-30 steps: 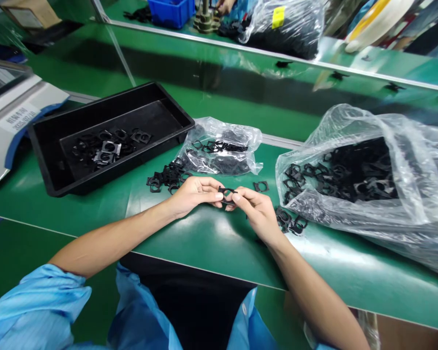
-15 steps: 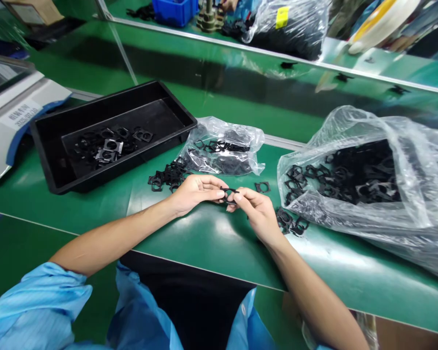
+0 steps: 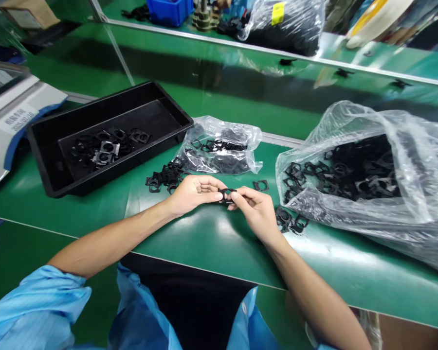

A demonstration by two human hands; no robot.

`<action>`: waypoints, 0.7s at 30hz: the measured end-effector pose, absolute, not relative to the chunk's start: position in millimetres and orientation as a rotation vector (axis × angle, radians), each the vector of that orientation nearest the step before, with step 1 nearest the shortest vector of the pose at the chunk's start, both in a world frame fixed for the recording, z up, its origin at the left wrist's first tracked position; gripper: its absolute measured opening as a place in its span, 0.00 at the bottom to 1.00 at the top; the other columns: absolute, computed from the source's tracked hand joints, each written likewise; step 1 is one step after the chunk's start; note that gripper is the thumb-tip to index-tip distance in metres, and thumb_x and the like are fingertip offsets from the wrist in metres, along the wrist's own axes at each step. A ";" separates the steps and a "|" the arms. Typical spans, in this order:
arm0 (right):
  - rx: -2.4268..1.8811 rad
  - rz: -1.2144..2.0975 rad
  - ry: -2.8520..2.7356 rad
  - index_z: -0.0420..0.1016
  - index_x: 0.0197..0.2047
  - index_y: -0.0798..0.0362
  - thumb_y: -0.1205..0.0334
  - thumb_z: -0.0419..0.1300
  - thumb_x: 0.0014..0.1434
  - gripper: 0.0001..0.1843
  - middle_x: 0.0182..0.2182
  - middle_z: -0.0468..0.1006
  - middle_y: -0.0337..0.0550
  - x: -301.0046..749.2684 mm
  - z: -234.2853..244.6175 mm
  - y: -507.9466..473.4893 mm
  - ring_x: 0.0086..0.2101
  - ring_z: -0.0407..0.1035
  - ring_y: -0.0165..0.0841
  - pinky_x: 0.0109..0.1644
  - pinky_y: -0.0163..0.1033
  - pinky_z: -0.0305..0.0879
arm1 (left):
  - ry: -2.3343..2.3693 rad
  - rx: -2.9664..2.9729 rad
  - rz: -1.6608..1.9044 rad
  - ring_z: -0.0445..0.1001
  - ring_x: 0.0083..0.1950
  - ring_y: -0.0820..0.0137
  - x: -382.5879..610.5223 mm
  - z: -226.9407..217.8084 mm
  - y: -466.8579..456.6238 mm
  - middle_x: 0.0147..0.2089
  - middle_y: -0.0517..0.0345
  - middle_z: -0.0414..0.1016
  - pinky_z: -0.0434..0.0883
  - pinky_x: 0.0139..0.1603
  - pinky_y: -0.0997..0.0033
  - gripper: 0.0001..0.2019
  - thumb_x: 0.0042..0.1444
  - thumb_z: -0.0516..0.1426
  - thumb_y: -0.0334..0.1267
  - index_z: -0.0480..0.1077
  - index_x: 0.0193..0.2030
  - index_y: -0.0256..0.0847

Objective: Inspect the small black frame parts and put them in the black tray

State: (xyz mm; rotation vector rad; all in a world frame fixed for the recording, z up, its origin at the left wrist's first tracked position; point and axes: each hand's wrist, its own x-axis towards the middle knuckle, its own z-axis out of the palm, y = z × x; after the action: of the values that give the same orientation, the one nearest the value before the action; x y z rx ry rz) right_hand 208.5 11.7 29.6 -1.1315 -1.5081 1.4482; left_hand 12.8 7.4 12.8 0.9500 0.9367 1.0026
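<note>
Both my hands meet over the green table and pinch one small black plastic ring part (image 3: 227,195) between their fingertips. My left hand (image 3: 193,192) grips its left side, my right hand (image 3: 254,210) its right side. A loose pile of the same black parts (image 3: 166,177) lies just left of my left hand. Another few parts (image 3: 291,221) lie right of my right hand, and a single part (image 3: 261,185) sits just beyond it.
A black tray (image 3: 58,165) with several parts stands at the left. A small clear bag (image 3: 222,146) and a large clear bag (image 3: 368,170), both holding black parts, lie beyond my hands. A white and blue machine (image 3: 7,126) stands far left.
My hands hold the same part in almost the same spot; only the fingertips have shifted slightly on it.
</note>
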 end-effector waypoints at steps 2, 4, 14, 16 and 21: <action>-1.116 1.512 -1.472 0.78 0.29 0.53 0.42 0.68 0.56 0.21 0.23 0.77 0.39 208.4 30.2 12.2 0.25 0.71 0.31 0.35 0.37 0.71 | 0.892 0.895 0.978 0.79 0.36 0.71 13.3 13.7 7.0 0.35 0.54 0.82 0.75 0.43 0.71 0.17 0.43 0.73 0.39 0.79 0.39 0.34; -1.102 1.550 -1.444 0.79 0.30 0.53 0.43 0.68 0.57 0.19 0.24 0.77 0.39 208.6 30.0 12.6 0.25 0.70 0.30 0.35 0.37 0.70 | 0.836 0.814 0.929 0.79 0.36 0.72 13.7 14.3 7.0 0.36 0.54 0.82 0.75 0.43 0.72 0.17 0.43 0.73 0.39 0.79 0.39 0.35; -1.132 1.083 -1.835 0.82 0.31 0.51 0.50 0.63 0.64 0.16 0.26 0.78 0.43 210.9 28.8 8.6 0.29 0.71 0.34 0.36 0.40 0.66 | 1.000 1.193 0.982 0.74 0.33 0.74 17.0 15.3 1.8 0.31 0.58 0.77 0.71 0.37 0.75 0.05 0.47 0.68 0.35 0.79 0.30 0.36; -1.129 1.038 -1.881 0.82 0.29 0.50 0.50 0.63 0.63 0.16 0.25 0.78 0.43 210.6 28.9 8.7 0.29 0.71 0.35 0.37 0.41 0.67 | 1.034 1.337 0.976 0.73 0.32 0.74 18.8 16.6 -0.6 0.30 0.59 0.76 0.70 0.36 0.75 0.03 0.48 0.66 0.33 0.78 0.27 0.36; -1.150 1.355 -1.621 0.82 0.30 0.52 0.46 0.67 0.58 0.17 0.25 0.79 0.42 210.4 29.6 12.2 0.25 0.72 0.33 0.33 0.39 0.70 | 1.026 1.233 0.965 0.73 0.33 0.74 17.5 16.9 0.6 0.31 0.58 0.76 0.70 0.37 0.74 0.07 0.49 0.67 0.37 0.77 0.30 0.36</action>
State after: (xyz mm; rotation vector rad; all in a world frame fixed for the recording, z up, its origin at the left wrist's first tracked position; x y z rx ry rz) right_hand 210.4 12.2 29.6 -1.1503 -1.6211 1.3547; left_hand 17.5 0.6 16.9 1.2325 1.0257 0.9647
